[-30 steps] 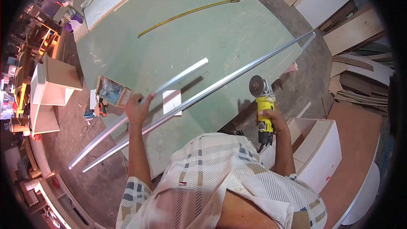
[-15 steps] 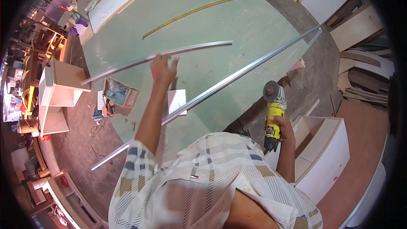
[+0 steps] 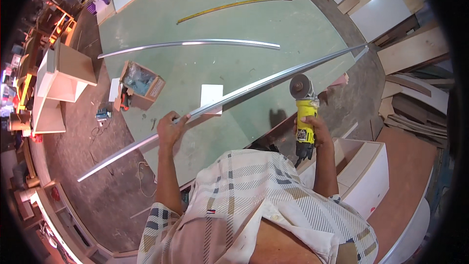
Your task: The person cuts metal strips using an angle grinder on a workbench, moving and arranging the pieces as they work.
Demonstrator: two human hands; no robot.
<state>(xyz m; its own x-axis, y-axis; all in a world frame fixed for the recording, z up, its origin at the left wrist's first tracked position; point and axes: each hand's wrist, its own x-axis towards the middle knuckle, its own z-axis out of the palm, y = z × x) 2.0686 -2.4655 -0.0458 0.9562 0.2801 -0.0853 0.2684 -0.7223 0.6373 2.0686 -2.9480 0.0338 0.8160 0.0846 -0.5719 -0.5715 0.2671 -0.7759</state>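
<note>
My left hand (image 3: pixel 171 127) is closed around a long silver metal profile (image 3: pixel 254 86), left of its middle. The profile slants across the green tabletop (image 3: pixel 161 29), its near left end jutting past the table edge over the floor. In my right hand (image 3: pixel 316 131) is a yellow angle grinder (image 3: pixel 307 115), held upright with its dark disc (image 3: pixel 301 87) on top, close to the profile but apart from it. Farther back, a shorter metal profile (image 3: pixel 195 43) lies untouched. A white square piece (image 3: pixel 211 99) is partly under the long profile.
An extended tape measure (image 3: pixel 234 5) lies at the far side. An open cardboard box (image 3: pixel 155 88) with plastic-wrapped contents stands at the table's left edge. A blue tool (image 3: pixel 103 115) is on the floor. White cabinet parts (image 3: pixel 364 176) stand at the right, board stacks (image 3: pixel 415 98) beyond.
My left hand has left the shorter profile and come nearer, closing on the long one. The shorter profile now lies alone. The grinder stays in my right hand, and the view has shifted slightly.
</note>
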